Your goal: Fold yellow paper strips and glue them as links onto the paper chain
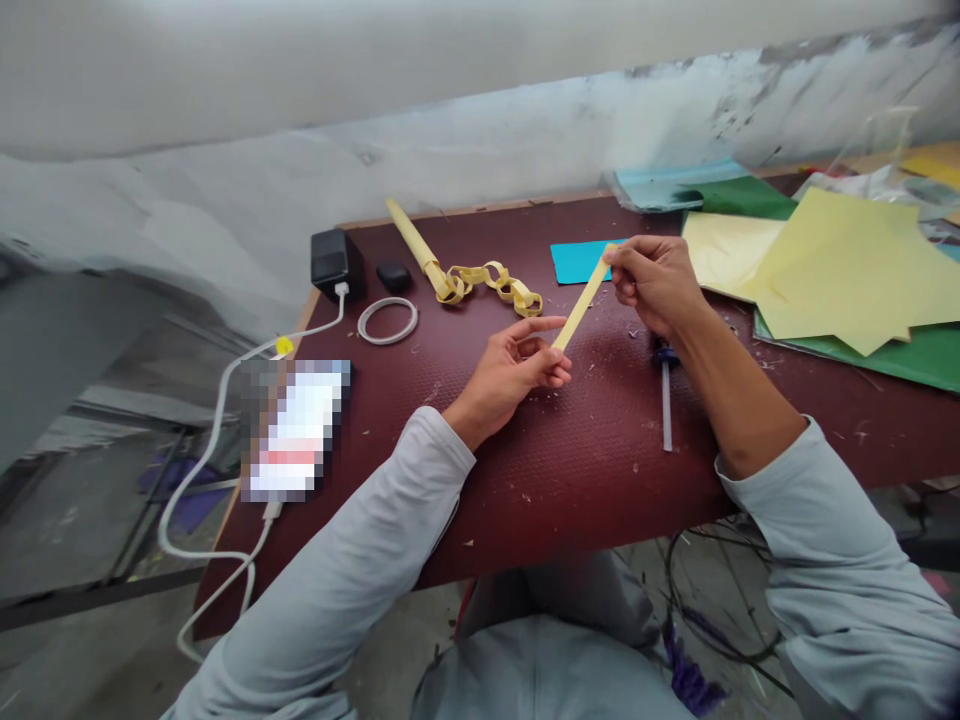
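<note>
Pinching a pale yellow paper strip (583, 296) at both ends, I hold it taut and slanted above the dark red table (585, 470), so it stays flat between my hands. My right hand (654, 283) nips its far, upper end between thumb and fingertips; my left hand (517, 372) pinches the near, lower end, other fingers curled loosely. It looks narrow, straight and uncreased, the same colour as the paper chain (491, 282) lying farther left by a rolled tube (415, 243). Yellow sheets (840, 265) lie to the right
</note>
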`<act>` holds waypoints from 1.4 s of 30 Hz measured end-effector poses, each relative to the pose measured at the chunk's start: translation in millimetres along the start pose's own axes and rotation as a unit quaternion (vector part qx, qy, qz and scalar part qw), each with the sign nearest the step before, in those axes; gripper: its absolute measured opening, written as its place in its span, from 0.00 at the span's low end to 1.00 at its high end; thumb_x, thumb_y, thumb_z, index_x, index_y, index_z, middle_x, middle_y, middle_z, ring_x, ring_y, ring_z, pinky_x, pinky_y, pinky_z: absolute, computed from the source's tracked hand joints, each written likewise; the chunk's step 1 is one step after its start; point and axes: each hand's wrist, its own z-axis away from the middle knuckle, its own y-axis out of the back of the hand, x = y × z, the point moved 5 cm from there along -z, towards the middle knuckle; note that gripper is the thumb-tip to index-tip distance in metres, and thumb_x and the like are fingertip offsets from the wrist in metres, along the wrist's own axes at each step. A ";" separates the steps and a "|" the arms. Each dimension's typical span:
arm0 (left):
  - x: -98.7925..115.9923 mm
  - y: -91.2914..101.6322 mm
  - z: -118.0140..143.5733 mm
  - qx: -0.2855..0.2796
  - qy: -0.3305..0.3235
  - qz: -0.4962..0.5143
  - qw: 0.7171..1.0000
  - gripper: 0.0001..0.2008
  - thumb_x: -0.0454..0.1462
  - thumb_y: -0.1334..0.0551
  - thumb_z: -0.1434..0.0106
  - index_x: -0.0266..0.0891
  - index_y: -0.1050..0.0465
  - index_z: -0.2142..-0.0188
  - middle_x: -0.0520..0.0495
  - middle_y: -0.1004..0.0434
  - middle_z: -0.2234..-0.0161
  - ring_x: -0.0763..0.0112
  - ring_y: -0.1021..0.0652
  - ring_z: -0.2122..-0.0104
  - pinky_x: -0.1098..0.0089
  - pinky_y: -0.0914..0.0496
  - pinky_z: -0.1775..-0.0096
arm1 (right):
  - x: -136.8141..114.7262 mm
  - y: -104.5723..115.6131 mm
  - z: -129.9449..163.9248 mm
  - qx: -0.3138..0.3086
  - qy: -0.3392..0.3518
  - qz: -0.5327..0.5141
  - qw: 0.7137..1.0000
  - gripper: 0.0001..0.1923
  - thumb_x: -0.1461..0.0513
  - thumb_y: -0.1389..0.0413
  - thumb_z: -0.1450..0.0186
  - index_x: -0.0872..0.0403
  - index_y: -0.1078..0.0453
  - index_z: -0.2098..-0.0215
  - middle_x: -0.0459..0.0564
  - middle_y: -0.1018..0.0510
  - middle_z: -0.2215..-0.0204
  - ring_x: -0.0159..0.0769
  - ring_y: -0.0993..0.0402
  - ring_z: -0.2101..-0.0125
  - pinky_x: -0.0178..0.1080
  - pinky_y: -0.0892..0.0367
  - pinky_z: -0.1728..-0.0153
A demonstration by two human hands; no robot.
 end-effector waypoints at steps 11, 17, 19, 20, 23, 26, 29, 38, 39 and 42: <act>-5.5 8.1 -4.8 0.059 0.014 0.016 0.998 0.11 0.29 0.28 0.31 0.31 0.24 0.51 0.43 0.13 0.64 0.73 0.13 0.68 0.73 0.18 0.62 | -4.0 11.7 -2.2 0.031 0.001 -0.017 0.999 0.16 0.54 0.27 0.34 0.51 0.25 0.72 0.42 0.29 0.81 0.23 0.45 0.85 0.31 0.52 0.88; -2.7 9.7 -7.7 0.063 0.000 0.015 0.998 0.08 0.33 0.27 0.29 0.32 0.23 0.55 0.45 0.13 0.65 0.74 0.14 0.69 0.74 0.19 0.62 | 4.6 -56.6 37.6 -0.234 -0.046 0.076 0.968 0.20 0.50 0.24 0.37 0.53 0.23 0.72 0.43 0.26 0.82 0.25 0.38 0.84 0.32 0.42 0.85; -2.1 8.8 -8.1 0.064 -0.001 0.011 0.998 0.07 0.34 0.28 0.28 0.32 0.22 0.57 0.46 0.14 0.66 0.75 0.14 0.70 0.74 0.19 0.64 | 4.5 -63.5 42.9 -0.247 -0.039 0.078 0.965 0.19 0.50 0.26 0.35 0.53 0.23 0.73 0.42 0.27 0.83 0.24 0.38 0.85 0.32 0.44 0.85; -1.9 8.4 -8.5 0.063 -0.001 0.009 0.998 0.07 0.34 0.28 0.28 0.32 0.22 0.57 0.47 0.15 0.68 0.76 0.15 0.71 0.75 0.20 0.65 | 4.6 -64.5 43.7 -0.248 -0.037 0.076 0.965 0.19 0.51 0.26 0.35 0.53 0.23 0.73 0.42 0.27 0.83 0.24 0.38 0.85 0.32 0.44 0.85; -0.7 8.0 -9.9 0.056 -0.003 0.003 0.998 0.06 0.34 0.28 0.27 0.32 0.22 0.59 0.48 0.16 0.70 0.78 0.18 0.75 0.77 0.23 0.69 | 4.9 -61.1 41.2 -0.230 -0.035 0.065 0.970 0.19 0.52 0.25 0.35 0.53 0.24 0.74 0.42 0.27 0.83 0.24 0.39 0.85 0.32 0.47 0.86; 1.4 7.9 -9.0 0.041 0.002 -0.012 0.999 0.06 0.33 0.28 0.28 0.32 0.22 0.60 0.48 0.17 0.71 0.78 0.18 0.75 0.78 0.25 0.71 | 2.8 -49.6 32.9 -0.169 -0.025 0.045 0.984 0.21 0.53 0.24 0.36 0.53 0.27 0.75 0.43 0.27 0.82 0.23 0.40 0.85 0.32 0.47 0.86; 2.9 5.8 -5.4 0.016 0.017 -0.028 0.999 0.06 0.31 0.29 0.27 0.31 0.23 0.62 0.47 0.17 0.72 0.77 0.18 0.76 0.78 0.25 0.72 | -0.5 -33.6 22.6 -0.095 -0.006 0.027 0.995 0.19 0.56 0.24 0.37 0.52 0.28 0.74 0.43 0.28 0.81 0.23 0.42 0.84 0.33 0.48 0.87; -1.4 6.0 -1.6 -0.027 0.054 -0.058 0.996 0.09 0.33 0.26 0.29 0.31 0.23 0.63 0.46 0.17 0.72 0.76 0.17 0.77 0.78 0.24 0.72 | -2.3 -5.7 4.3 0.003 0.047 0.015 0.999 0.17 0.57 0.26 0.35 0.51 0.27 0.74 0.42 0.28 0.81 0.23 0.45 0.85 0.35 0.54 0.85; -2.9 6.8 -0.9 -0.034 0.063 -0.066 0.995 0.09 0.33 0.26 0.29 0.31 0.24 0.64 0.45 0.16 0.72 0.76 0.18 0.77 0.78 0.24 0.72 | -4.3 0.7 1.7 0.027 0.053 0.018 0.998 0.17 0.57 0.26 0.34 0.51 0.27 0.73 0.41 0.29 0.81 0.23 0.46 0.84 0.36 0.54 0.85; -5.1 8.3 1.2 -0.051 0.077 -0.081 0.992 0.08 0.31 0.29 0.28 0.30 0.24 0.64 0.44 0.16 0.72 0.76 0.18 0.76 0.77 0.23 0.72 | -13.1 24.6 -5.4 0.110 0.071 0.015 0.991 0.17 0.59 0.30 0.31 0.50 0.30 0.73 0.40 0.29 0.80 0.23 0.46 0.82 0.36 0.52 0.84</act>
